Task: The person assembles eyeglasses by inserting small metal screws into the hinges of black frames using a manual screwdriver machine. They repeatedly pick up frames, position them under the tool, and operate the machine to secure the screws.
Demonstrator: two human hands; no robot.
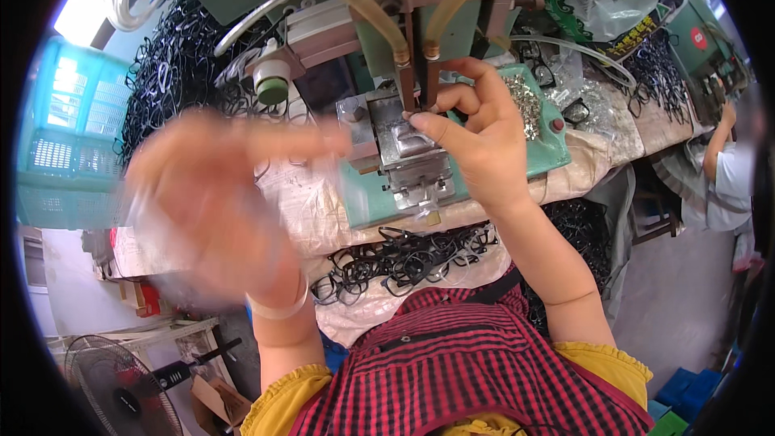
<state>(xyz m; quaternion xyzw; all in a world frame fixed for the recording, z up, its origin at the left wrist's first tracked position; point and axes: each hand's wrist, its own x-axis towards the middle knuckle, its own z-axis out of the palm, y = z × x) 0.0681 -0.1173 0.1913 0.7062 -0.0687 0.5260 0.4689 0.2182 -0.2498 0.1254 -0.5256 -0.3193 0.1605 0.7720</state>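
Observation:
My right hand (488,133) is at the machine, thumb and forefinger closed in a pinch beside two upright copper-coloured bars (416,85). What the pinch holds, if anything, is too small to make out. Below the fingertips sits a metal fixture block (412,141) on the green machine base (367,198). My left hand (214,186) is smeared by motion left of the fixture, one finger stretching toward it; its grip does not show. Several dark eyeglass frames (404,258) lie in a heap on pale cloth between my body and the machine.
Right of the fixture, a green tray (553,141) holds small metal parts (521,105). Piles of dark frames (173,60) stand at the left, near a blue-green plastic crate (77,125). A fan (121,391) is at lower left. Another person (731,169) sits at far right.

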